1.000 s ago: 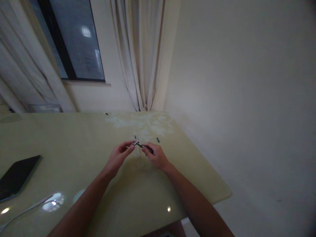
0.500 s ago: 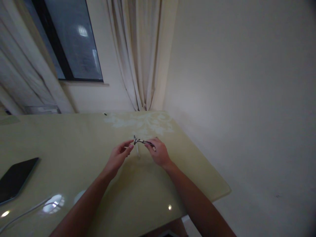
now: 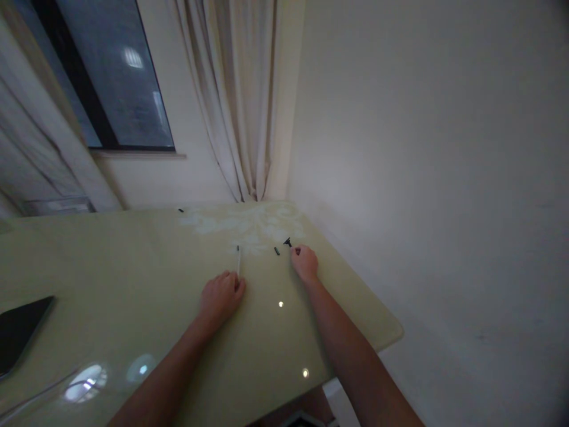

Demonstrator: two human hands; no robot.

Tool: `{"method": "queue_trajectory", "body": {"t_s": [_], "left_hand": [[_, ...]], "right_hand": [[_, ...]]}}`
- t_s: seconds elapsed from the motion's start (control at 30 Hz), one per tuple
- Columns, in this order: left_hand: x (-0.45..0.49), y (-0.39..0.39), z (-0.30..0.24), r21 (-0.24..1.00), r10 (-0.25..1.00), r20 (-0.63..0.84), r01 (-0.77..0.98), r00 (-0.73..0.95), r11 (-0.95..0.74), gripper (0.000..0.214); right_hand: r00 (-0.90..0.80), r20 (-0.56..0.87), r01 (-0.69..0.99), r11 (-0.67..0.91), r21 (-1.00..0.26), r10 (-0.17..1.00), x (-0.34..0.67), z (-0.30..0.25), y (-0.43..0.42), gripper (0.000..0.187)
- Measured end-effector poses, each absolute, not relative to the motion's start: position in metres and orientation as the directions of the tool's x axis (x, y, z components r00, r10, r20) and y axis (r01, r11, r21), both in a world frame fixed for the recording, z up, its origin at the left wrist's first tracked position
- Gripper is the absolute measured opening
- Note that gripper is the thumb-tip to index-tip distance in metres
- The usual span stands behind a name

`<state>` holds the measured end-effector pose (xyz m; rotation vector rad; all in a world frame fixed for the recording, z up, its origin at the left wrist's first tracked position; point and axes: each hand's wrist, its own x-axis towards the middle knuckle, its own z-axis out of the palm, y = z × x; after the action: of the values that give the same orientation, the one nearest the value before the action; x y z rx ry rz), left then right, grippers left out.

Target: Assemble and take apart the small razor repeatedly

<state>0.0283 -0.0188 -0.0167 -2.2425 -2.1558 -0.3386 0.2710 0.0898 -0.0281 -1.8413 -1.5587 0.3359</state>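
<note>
My left hand (image 3: 221,295) rests on the pale green table (image 3: 133,279), fingers curled over the near end of a thin white pen tube (image 3: 238,260) that lies on the surface. My right hand (image 3: 305,262) is farther right, near the table's far right part, closed around a small dark piece (image 3: 288,242) whose black end sticks out past the fingers. A short dark pen part (image 3: 276,251) lies on the table just left of the right hand.
A dark phone or tablet (image 3: 20,332) lies at the table's left edge. Another tiny dark bit (image 3: 180,210) sits near the far edge under the window. Curtains (image 3: 235,101) and a wall close off the back and right. The table's right edge drops off.
The hands have parted. The dark piece went right with my right hand, down to the table. My left hand dropped onto the white tube. The camera turned slightly right.
</note>
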Motion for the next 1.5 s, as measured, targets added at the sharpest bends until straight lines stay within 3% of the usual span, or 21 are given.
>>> {"method": "queue_trajectory", "body": {"t_s": [0.1,0.2,0.3,0.37,0.43,0.5,0.63,0.7,0.77,0.83,0.9,1.0,1.13,1.3,1.4,1.5], "left_hand": [[0.023,-0.021,-0.017,0.172,0.990,0.133,0.985,-0.041,0.017,0.038],[0.017,-0.023,-0.018,0.261,0.984,0.129,0.962,-0.122,0.085,0.037],[0.014,-0.023,-0.016,0.390,0.955,0.235,0.917,-0.183,0.080,0.036],[0.021,-0.022,-0.013,0.451,0.921,0.343,0.893,-0.186,0.012,0.036],[0.035,-0.021,-0.009,0.460,0.898,0.426,0.881,-0.109,-0.111,0.036],[0.053,-0.017,-0.005,0.429,0.888,0.457,0.863,0.046,-0.266,0.036],[0.085,0.010,-0.003,0.431,0.851,0.394,0.749,0.346,-0.504,0.027],[0.093,0.031,-0.008,0.475,0.874,0.357,0.742,0.329,-0.473,0.026],[0.097,0.051,-0.014,0.475,0.930,0.315,0.817,0.188,-0.326,0.040],[0.100,0.068,-0.020,0.444,0.963,0.264,0.879,0.054,-0.171,0.054],[0.102,0.078,-0.023,0.450,0.977,0.211,0.888,-0.007,-0.091,0.052],[0.103,0.085,-0.022,0.517,0.985,0.171,0.853,-0.027,-0.066,0.040],[0.092,0.075,-0.018,0.597,0.984,0.173,0.798,-0.035,-0.077,0.044],[0.042,0.021,-0.024,0.899,0.993,0.034,0.430,0.110,-0.078,0.062],[0.011,-0.019,-0.023,0.954,1.000,0.024,0.300,-0.021,-0.017,0.062],[-0.003,-0.041,-0.012,0.904,0.949,0.235,0.407,-0.208,-0.135,0.057]], "right_hand": [[0.254,0.237,0.765,-0.045,-0.643,0.937,0.269,-0.028,0.091,0.019],[0.259,0.355,0.775,0.026,-0.631,0.898,0.271,-0.025,0.089,0.017],[0.224,0.482,0.720,0.190,-0.668,0.847,0.264,-0.018,0.082,0.023],[0.131,0.454,0.574,0.306,-0.759,0.881,0.250,-0.013,0.076,0.037],[-0.039,0.383,0.348,0.372,-0.860,0.923,0.232,-0.010,0.068,0.051],[-0.142,0.337,0.160,0.358,-0.920,0.931,0.216,-0.009,0.064,0.051],[0.042,0.209,-0.120,0.213,-0.970,0.977,0.212,-0.010,0.068,0.043],[0.193,0.156,-0.201,0.195,-0.960,0.969,0.224,-0.009,0.076,0.041],[0.293,0.091,-0.263,0.172,-0.949,0.952,0.236,-0.009,0.082,0.038],[0.317,0.018,-0.319,0.125,-0.939,0.948,0.244,-0.008,0.087,0.037],[0.297,-0.037,-0.362,0.077,-0.929,0.954,0.247,-0.008,0.088,0.037],[0.266,-0.056,-0.397,0.057,-0.916,0.962,0.245,-0.007,0.087,0.037],[0.228,-0.028,-0.380,0.063,-0.923,0.973,0.240,-0.003,0.080,0.038],[-0.023,-0.075,-0.275,-0.078,-0.958,0.997,0.221,-0.004,0.063,0.047],[-0.193,-0.030,-0.189,-0.068,-0.980,0.981,0.203,-0.009,0.047,0.049],[-0.228,0.086,-0.025,0.082,-0.996,0.970,0.191,-0.010,0.029,0.049]]}}
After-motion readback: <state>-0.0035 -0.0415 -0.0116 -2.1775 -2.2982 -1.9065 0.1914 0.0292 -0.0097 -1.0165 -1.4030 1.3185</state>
